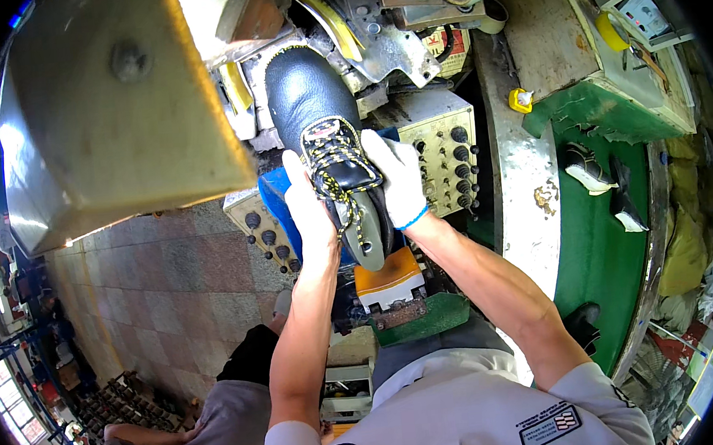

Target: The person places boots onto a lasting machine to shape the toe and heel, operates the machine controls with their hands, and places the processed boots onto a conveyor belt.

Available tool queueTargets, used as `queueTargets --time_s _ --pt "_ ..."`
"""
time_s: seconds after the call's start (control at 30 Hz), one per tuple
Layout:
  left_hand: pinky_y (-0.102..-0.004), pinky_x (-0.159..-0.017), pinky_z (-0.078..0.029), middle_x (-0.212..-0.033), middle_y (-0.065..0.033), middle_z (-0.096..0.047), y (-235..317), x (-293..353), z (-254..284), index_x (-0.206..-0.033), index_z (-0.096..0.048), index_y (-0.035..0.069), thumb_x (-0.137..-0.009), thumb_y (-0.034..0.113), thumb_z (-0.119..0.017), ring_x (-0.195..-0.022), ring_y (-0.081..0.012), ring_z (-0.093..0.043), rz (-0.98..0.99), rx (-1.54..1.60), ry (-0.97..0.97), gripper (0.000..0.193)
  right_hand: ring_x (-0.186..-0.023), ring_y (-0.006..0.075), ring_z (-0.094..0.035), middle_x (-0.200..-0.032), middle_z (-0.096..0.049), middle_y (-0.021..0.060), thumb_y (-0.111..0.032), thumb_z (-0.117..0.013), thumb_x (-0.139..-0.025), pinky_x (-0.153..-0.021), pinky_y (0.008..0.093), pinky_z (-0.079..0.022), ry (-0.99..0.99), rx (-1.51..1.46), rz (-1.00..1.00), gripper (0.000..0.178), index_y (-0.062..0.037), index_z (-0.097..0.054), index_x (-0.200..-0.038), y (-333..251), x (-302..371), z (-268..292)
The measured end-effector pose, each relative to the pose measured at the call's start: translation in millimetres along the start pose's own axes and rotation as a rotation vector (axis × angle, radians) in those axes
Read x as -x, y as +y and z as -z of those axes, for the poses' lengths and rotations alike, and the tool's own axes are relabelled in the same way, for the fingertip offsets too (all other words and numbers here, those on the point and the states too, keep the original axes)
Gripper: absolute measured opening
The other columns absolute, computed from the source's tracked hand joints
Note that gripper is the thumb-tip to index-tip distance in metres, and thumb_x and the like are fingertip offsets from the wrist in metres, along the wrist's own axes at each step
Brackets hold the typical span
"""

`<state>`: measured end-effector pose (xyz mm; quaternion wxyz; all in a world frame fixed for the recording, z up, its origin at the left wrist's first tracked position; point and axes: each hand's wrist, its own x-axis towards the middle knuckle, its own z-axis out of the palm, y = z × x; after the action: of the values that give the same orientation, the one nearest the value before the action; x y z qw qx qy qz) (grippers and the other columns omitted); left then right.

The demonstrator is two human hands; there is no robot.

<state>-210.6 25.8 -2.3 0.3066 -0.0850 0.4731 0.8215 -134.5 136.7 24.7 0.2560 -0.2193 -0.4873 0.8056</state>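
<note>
A black leather shoe upper (pixel 303 91) with yellow-and-black laces (pixel 335 156) sits on a grey last (pixel 367 243), its toe pointing away from me. The toe lies among the metal jaws (pixel 391 37) of a machine. My left hand (pixel 308 205), in a white glove, is closed along the left side of the shoe near the heel. On the opposite side, my right hand (pixel 394 172), also white-gloved, grips the shoe by the ankle opening. The fingers of both hands are partly hidden. Below the heel end is an orange pad (pixel 391 274) on the machine.
A big metal housing (pixel 118 116) hangs at the upper left. Control boxes with black knobs (pixel 444 151) flank the shoe. To the right, a green belt (pixel 577 228) carries shoes (pixel 589 168) beneath a worn cabinet (pixel 543 28). Another person (pixel 213 430) is at the lower left.
</note>
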Motion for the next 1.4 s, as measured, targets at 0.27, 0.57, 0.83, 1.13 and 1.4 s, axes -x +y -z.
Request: queueTargets --time_s 0.27,0.57,0.83,1.13,1.4 --pt "-0.0309 -0.085 -0.055 -0.108 -0.0054 -0.072 14.8 21.2 -24.5 -0.123 -0.064 0.003 -0.109 0.053 -0.044 -0.092 -0.0147 -0.068 -0.042 -0.163 0.043 0.056 -0.074 0.0089 -0.062 -0.083 -0.072 0.0044 -0.033 -0.054 -0.107 -0.068 0.0297 -0.051 -0.026 0.183 0.089 0.043 0.0047 -0.072 -0.095 3.4 -2.5 6.3" --pt "-0.0295 -0.078 -0.051 -0.096 -0.0021 -0.072 19.6 29.0 -29.3 -0.108 -0.073 0.003 -0.109 0.057 -0.041 -0.083 -0.011 -0.063 -0.039 -0.245 0.102 0.063 -0.078 0.0078 -0.062 -0.089 -0.073 0.0038 -0.036 -0.056 -0.107 -0.073 0.0278 -0.051 -0.003 0.098 0.061 0.044 0.0028 -0.074 -0.1 11.8 -1.2 6.5" --pt "-0.0296 -0.088 -0.053 -0.111 -0.0067 -0.073 6.5 29.9 -15.7 -0.119 -0.07 0.002 -0.109 0.057 -0.039 -0.096 -0.0139 -0.066 0.034 -0.037 -0.048 0.064 -0.092 0.013 -0.067 -0.106 -0.073 0.0053 -0.04 -0.061 -0.104 -0.083 0.0288 -0.053 0.018 -0.224 -0.266 0.042 -0.0004 -0.072 -0.114 17.6 -2.0 14.5" --pt "-0.0288 -0.086 -0.052 -0.109 -0.0058 -0.073 3.8 28.3 -13.1 -0.119 -0.07 0.001 -0.109 0.058 -0.036 -0.094 -0.0126 -0.065 0.028 -0.056 -0.048 0.067 -0.088 0.0088 -0.061 -0.101 -0.072 0.0039 -0.036 -0.058 -0.106 -0.08 0.0274 -0.051 0.028 -0.047 -0.18 0.04 0.0014 -0.072 -0.112 14.3 -4.0 12.9" --pt "-0.0313 -0.086 -0.054 -0.108 -0.0076 -0.072 2.0 26.9 -12.9 -0.121 -0.067 0.002 -0.11 0.056 -0.036 -0.093 -0.015 -0.067 0.047 0.01 -0.067 0.063 -0.087 0.008 -0.059 -0.099 -0.072 0.0033 -0.03 -0.057 -0.106 -0.08 0.0275 -0.051 0.059 -0.041 -0.153 0.038 0.0039 -0.071 -0.115 9.2 -6.0 7.5"
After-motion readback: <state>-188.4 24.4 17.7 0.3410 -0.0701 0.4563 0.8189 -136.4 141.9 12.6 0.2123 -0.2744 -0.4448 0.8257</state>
